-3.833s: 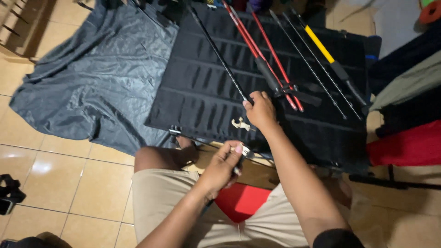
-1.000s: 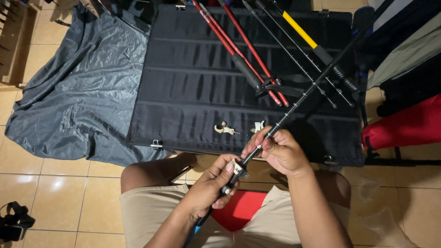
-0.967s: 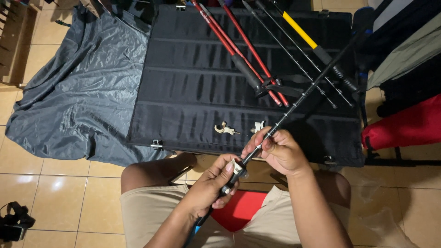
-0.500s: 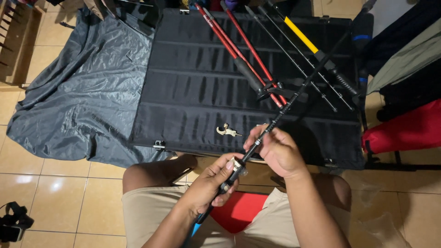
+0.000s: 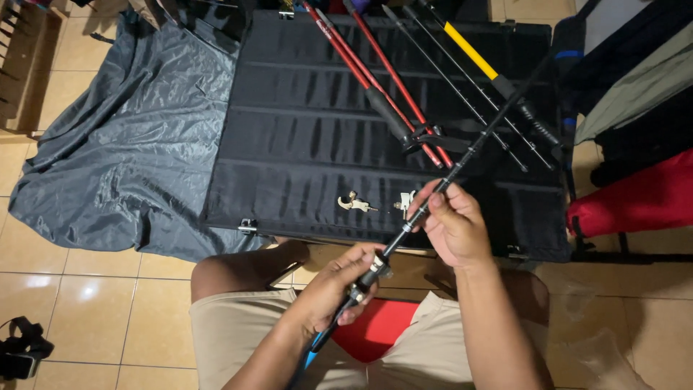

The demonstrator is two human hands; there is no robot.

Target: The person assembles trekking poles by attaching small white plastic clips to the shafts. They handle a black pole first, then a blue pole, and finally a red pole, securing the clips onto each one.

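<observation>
I sit over a black ribbed mat [image 5: 310,144] on the floor. A thin black rod [image 5: 476,141] with a blue lower end runs from my lap up to the right. My left hand [image 5: 336,285] grips it at a metal fitting near its base. My right hand [image 5: 451,224] pinches the shaft higher up. Two small metal parts [image 5: 354,204] lie on the mat just beyond my hands. Red poles [image 5: 375,87], a yellow-and-black pole [image 5: 491,72] and thin black rods lie across the far part of the mat.
A crumpled grey-blue sheet [image 5: 123,144] covers the tiled floor at left. A red seat [image 5: 372,328] shows between my knees. Dark bags and a red bag [image 5: 635,202] stand at right. A black strap [image 5: 22,347] lies at bottom left.
Earlier my right hand reached to the mat and my left held a small part. Now both hands hold the black rod, which has stayed nearly still over the last second.
</observation>
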